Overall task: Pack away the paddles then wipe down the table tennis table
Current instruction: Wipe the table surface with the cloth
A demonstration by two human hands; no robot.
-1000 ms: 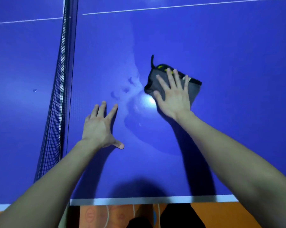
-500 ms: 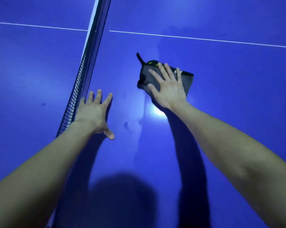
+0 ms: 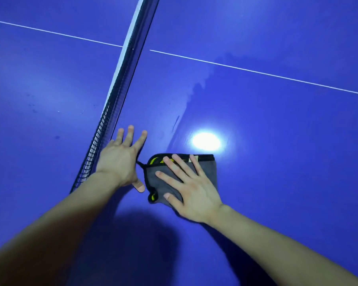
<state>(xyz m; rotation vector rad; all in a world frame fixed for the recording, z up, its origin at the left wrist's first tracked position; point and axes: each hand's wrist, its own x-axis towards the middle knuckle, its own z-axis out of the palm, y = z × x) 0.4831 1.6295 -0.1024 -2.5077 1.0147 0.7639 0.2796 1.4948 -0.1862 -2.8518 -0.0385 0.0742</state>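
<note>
A folded grey cloth [image 3: 209,169] with black and yellow trim lies flat on the blue table tennis table [image 3: 277,141]. My right hand [image 3: 188,188] presses down on it with straight, spread fingers. My left hand [image 3: 120,159] rests flat on the table just left of the cloth, fingers spread, its thumb almost at the cloth's edge. A wet streak [image 3: 198,93] runs across the table beyond the cloth. No paddles are in view.
The black net [image 3: 114,104] with a white top band runs diagonally just left of my left hand. A white centre line [image 3: 256,72] crosses the table farther out. A bright lamp reflection [image 3: 205,141] shines just beyond the cloth.
My right hand has slid the cloth back towards me and to the left, close to my left hand. The view has shifted farther over the table; the left hand stays flat by the net.
</note>
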